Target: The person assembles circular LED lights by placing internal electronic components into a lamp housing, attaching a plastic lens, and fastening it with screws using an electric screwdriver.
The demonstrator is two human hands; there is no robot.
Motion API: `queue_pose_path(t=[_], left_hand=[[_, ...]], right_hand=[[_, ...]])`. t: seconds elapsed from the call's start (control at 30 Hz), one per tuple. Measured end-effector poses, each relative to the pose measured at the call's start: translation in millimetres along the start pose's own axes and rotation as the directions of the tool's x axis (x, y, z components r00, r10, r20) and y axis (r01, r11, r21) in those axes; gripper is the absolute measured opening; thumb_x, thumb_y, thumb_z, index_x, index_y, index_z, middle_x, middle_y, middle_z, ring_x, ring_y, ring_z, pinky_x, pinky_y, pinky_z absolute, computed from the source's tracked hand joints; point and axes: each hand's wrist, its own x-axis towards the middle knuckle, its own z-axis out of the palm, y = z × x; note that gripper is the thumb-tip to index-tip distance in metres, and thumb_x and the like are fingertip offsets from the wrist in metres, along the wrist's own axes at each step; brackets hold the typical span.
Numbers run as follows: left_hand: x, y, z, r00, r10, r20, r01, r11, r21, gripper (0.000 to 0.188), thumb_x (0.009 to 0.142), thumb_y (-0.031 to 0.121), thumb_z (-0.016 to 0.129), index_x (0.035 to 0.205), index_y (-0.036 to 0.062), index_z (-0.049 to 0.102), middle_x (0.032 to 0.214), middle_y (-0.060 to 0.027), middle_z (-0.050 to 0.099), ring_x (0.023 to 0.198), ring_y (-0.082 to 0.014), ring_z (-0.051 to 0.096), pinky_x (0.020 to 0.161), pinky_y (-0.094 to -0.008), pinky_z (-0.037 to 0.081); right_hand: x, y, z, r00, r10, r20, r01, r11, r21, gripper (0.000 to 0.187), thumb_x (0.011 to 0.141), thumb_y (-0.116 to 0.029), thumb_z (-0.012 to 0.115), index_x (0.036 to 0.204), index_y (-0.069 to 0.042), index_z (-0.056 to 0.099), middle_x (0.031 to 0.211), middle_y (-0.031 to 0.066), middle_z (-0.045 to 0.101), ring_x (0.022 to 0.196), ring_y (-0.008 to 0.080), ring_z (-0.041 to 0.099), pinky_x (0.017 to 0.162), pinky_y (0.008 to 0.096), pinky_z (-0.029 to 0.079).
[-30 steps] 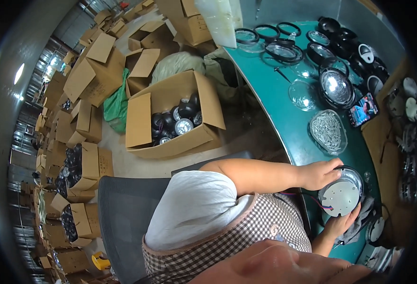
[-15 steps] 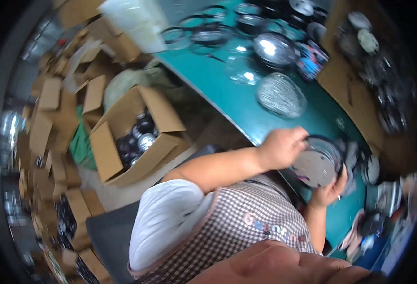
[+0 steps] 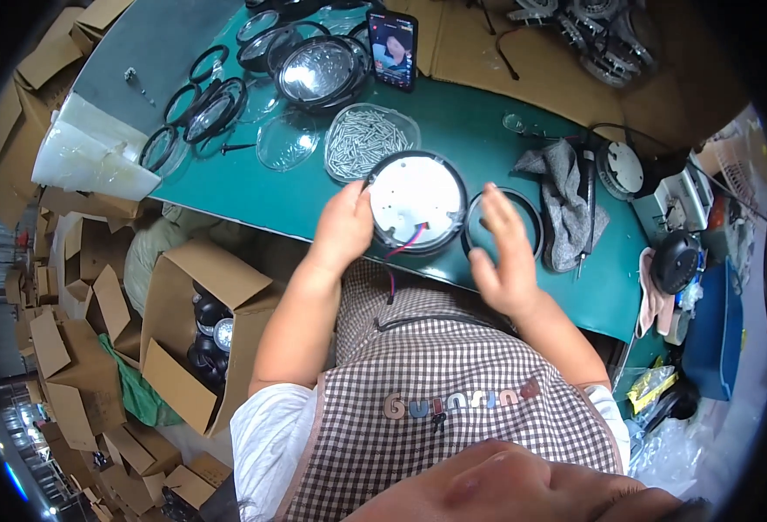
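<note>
My left hand [image 3: 346,224] grips the left rim of a round lamp body [image 3: 416,198]. This has a black outer ring, a white face plate and a red-and-blue wire lead [image 3: 398,253] trailing over its near edge. To its right, my right hand [image 3: 507,261] is open, fingers stretched out, with nothing held. Under and beside those fingers lies a black ring [image 3: 537,219] on the green table; whether the fingers touch it I cannot tell. Just beyond the lamp body stands a clear tub of screws [image 3: 368,137].
Black rings and lenses [image 3: 314,74] crowd the back left of the table [image 3: 479,122], beside a propped phone [image 3: 392,48]. At the right lie a grey cloth [image 3: 564,196], a screwdriver-like tool [image 3: 587,191] and another round lamp part [image 3: 620,167]. An open carton [image 3: 175,383] stands lower left.
The view has turned toward the table's right side. Both hands were at the lamp body before; now only my left holds it, white face up, and my right is apart with fingers spread.
</note>
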Motion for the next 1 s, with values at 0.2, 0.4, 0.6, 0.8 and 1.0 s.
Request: queue_pose_path(t=[0.2,0.4,0.6,0.8,1.0], left_hand=[[14,-28,3,0.996,0.046,0.076,-0.064,0.966,0.249,0.029,0.1,0.023,0.049,0.099,-0.0025,0.063,0.097,-0.0272,0.066,0.094,-0.046,0.062,0.083,-0.0496,0.049],[27,-7,32,0.994,0.087,0.067,-0.103,0.949,0.297,0.035,0.099,0.03,0.048,0.098,-0.0023,0.062,0.097,-0.0281,0.067,0.095,-0.0469,0.062,0.085,-0.0539,0.049],[35,11,45,0.987,0.158,0.036,-0.161,0.938,0.306,0.033,0.098,0.029,0.05,0.102,-0.0017,0.061,0.088,-0.027,0.068,0.086,-0.0459,0.065,0.078,-0.0543,0.051],[36,12,39,0.993,0.1,0.066,-0.117,0.936,0.331,0.035,0.098,0.031,0.054,0.115,0.0016,0.061,0.093,-0.0261,0.069,0.088,-0.0447,0.066,0.079,-0.052,0.052],[42,24,-9,0.965,0.195,0.176,-0.25,0.884,0.395,0.035,0.094,0.038,0.06,0.097,0.0043,0.069,0.086,-0.0199,0.07,0.084,-0.0391,0.068,0.074,-0.0479,0.054]], right_hand=[[8,-1,19,0.909,-0.171,0.38,0.22,0.972,-0.088,0.071,0.066,-0.015,0.082,0.134,-0.019,0.061,0.151,0.0289,0.035,0.138,0.0453,0.041,0.114,0.0521,0.035],[18,8,15,0.95,-0.197,0.241,0.268,0.912,-0.31,0.06,0.069,-0.016,0.08,0.126,-0.026,0.065,0.137,0.0179,0.052,0.131,0.0411,0.049,0.109,0.0559,0.039],[33,14,12,0.884,-0.328,0.335,0.415,0.878,-0.237,0.026,0.076,-0.013,0.074,0.099,-0.01,0.063,0.121,0.0087,0.063,0.125,0.0318,0.058,0.107,0.0561,0.041],[33,22,19,0.986,0.129,0.107,-0.168,0.769,0.617,0.009,0.098,-0.012,0.058,0.094,-0.005,0.054,0.084,0.0097,0.066,0.079,0.0191,0.067,0.099,0.0457,0.048],[49,7,1,0.987,0.126,0.104,-0.159,0.609,0.777,0.025,0.102,-0.021,0.053,0.089,-0.001,0.056,0.074,0.0071,0.059,0.073,0.0192,0.062,0.071,0.0326,0.052]])
